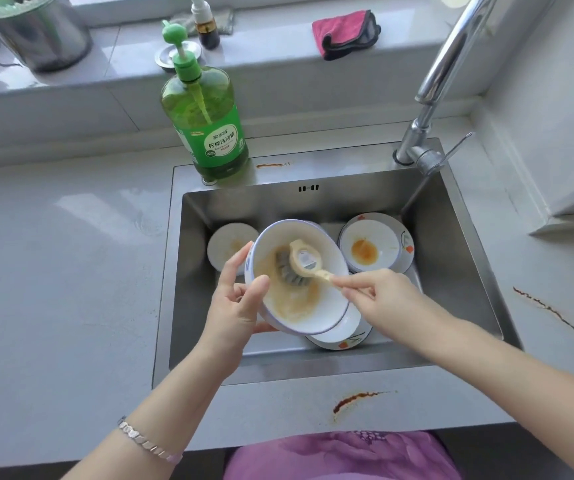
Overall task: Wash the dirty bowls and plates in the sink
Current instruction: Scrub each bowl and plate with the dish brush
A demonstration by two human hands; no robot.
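At frame centre, a stained bowl (299,282) is gripped by the left hand (235,306) and scrubbed with a brush (301,263) pinched in the right hand's (379,299) fingers; rinsing is judged next.

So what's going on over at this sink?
A person is washing dishes by hand. The left hand grips a white bowl, tilted above the sink. The right hand pinches the handle of a scrubbing brush, whose bristles are inside the bowl against orange-brown smears. Lower in the sink lie a stained bowl, a small dish and a plate. A green soap bottle stands on the sink's back rim.
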